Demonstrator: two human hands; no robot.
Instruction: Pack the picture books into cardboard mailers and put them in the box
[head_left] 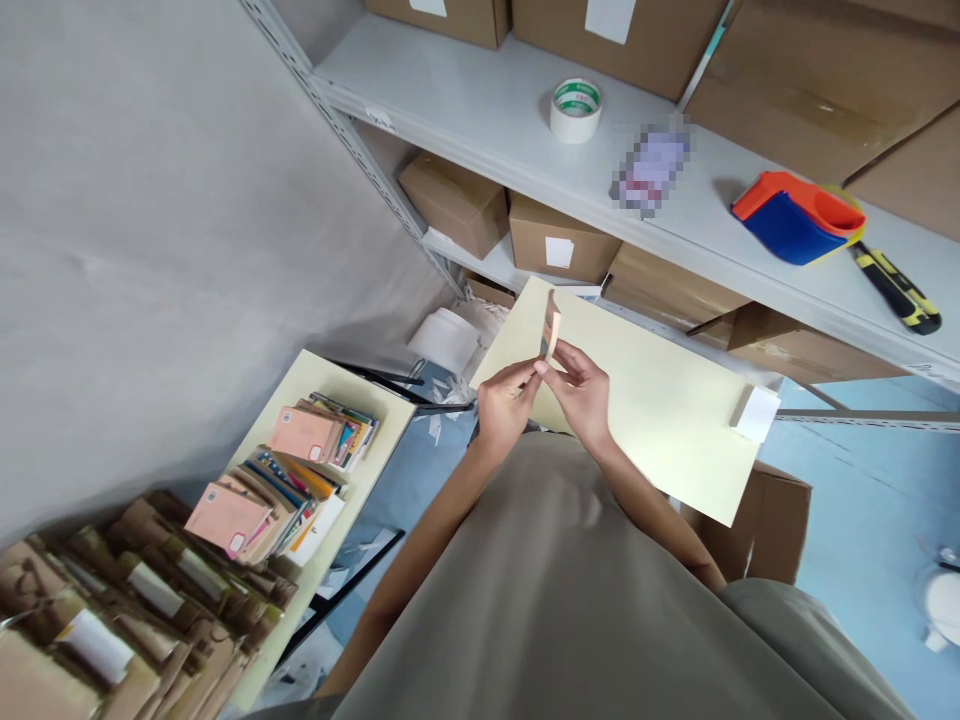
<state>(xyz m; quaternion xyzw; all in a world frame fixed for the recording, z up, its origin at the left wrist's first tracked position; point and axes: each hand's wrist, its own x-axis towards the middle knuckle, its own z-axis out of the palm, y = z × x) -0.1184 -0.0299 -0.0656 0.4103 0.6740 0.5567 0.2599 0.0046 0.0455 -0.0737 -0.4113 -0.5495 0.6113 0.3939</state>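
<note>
Both hands hold a thin booklet (551, 330) upright above the pale yellow table (660, 400). Its edge faces me, so most of the cover is hidden; a bit of orange and teal shows on it. My left hand (506, 400) pinches its lower left corner. On the other side, the thumb and fingers of my right hand (581, 390) close on the lower end, and the two hands almost touch. A small white box (755, 413) sits at the table's right edge.
On the shelf (465, 100) ahead are a tape roll (576, 110), a blurred-out item (651, 168), a red-and-blue tape dispenser (799, 215) and a utility knife (896, 285). Stacked booklets (304, 432) and brown paper bundles (150, 600) lie at left. An open carton (772, 520) stands lower right.
</note>
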